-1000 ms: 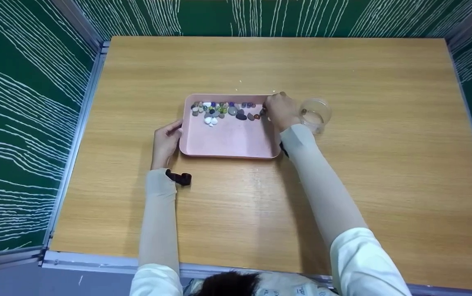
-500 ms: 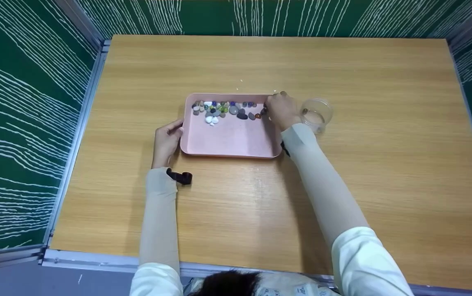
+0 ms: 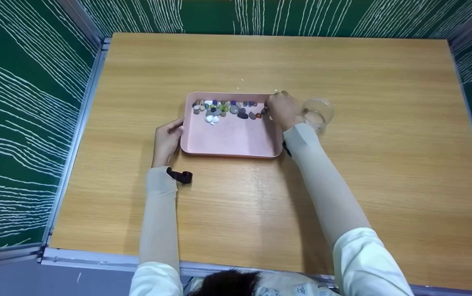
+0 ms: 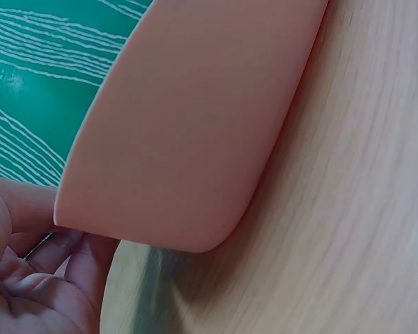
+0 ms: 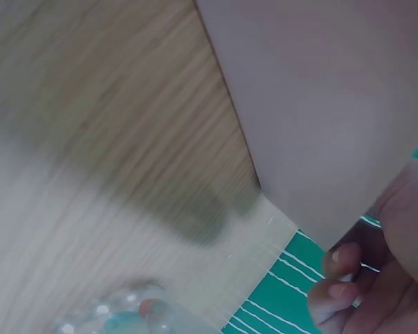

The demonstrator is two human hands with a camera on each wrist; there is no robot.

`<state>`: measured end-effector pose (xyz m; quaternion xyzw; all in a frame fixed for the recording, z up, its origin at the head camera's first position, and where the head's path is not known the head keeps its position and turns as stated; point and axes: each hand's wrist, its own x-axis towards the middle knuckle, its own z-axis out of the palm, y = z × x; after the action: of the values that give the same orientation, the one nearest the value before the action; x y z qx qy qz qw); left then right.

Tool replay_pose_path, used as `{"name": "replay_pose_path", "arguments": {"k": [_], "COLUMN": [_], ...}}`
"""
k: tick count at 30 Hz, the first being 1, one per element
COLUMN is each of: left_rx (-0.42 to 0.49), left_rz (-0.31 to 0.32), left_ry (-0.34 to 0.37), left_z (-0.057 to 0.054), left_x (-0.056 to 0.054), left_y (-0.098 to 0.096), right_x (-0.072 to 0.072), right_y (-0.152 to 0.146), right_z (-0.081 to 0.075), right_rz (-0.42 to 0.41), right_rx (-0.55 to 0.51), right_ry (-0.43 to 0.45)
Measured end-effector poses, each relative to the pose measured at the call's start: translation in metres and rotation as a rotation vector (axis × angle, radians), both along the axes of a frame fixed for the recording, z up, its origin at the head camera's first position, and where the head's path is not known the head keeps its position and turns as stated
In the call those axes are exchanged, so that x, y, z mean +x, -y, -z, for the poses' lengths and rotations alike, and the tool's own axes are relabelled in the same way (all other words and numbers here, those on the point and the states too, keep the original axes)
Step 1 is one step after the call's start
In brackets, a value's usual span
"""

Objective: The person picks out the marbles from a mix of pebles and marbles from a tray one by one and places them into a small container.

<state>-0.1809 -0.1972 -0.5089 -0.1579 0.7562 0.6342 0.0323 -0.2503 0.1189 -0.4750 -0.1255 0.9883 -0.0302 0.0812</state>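
A shallow pink tray lies on the wooden table, with coloured pebbles gathered along its far side. My left hand grips the tray's left wall. The left wrist view shows those fingers curled at the tray wall's end. At the far right corner, my right hand holds the tray's rim and covers some of the pebbles beside it. In the right wrist view, fingers curl against the tray wall. Right of this hand stands a round clear plastic container with a small dark thing inside.
Tiny white bits lie on the wooden table behind the tray. Green panels with white streaks enclose the table at the left, back and right. A black wrist camera sticks out from my left wrist.
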Motion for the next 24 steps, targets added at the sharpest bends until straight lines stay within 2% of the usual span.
{"name": "replay_pose_path", "arguments": {"k": [8,16,24], "left_rx": [0.003,0.017,-0.002], "left_rz": [0.004,0.001,0.003], "left_ry": [0.005,0.011,0.018], "left_z": [-0.001,-0.001,-0.001], "left_x": [0.000,-0.001,-0.001], "left_y": [0.000,-0.001,-0.001], "right_x": [0.002,0.006,0.008], "right_y": [0.000,-0.002,-0.001], "right_z": [-0.003,-0.009,-0.016], "right_rz": [-0.010,-0.030,-0.048], "right_rx": [-0.033,-0.128,-0.143], "right_ry": [0.003,-0.007,-0.022]}}
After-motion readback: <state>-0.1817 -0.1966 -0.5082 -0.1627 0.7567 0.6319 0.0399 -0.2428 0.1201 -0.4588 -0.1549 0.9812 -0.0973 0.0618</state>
